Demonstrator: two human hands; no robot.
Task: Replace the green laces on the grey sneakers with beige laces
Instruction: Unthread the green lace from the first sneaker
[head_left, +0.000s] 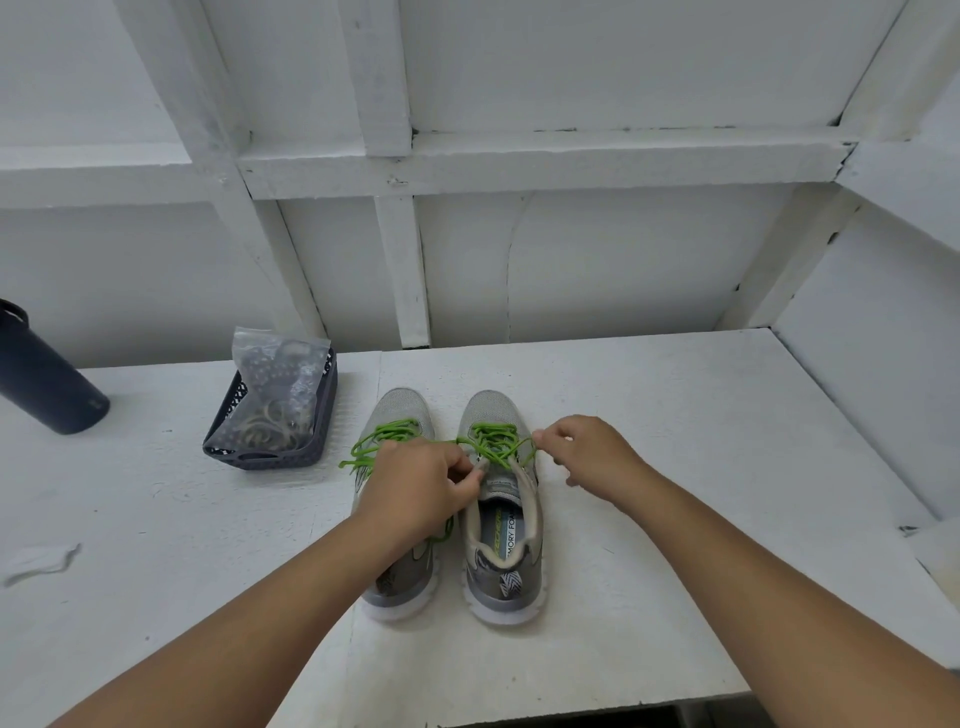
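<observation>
Two sneakers (452, 499) pointing toes toward table's (675, 467) far edge | left hand (415, 488) hiding left sneaker's tongue, pinching green lace (493, 441) | right hand (582, 447) pinching lace end.

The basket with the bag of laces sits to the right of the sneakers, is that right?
No. In the head view the basket holding the plastic bag sits left of the grey sneakers, not right.

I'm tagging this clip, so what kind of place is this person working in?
Probably a storage or utility room at home: a rough white-painted table set against a painted wooden-frame wall, with a dark basket of bagged laces and a dark tumbler.
</observation>
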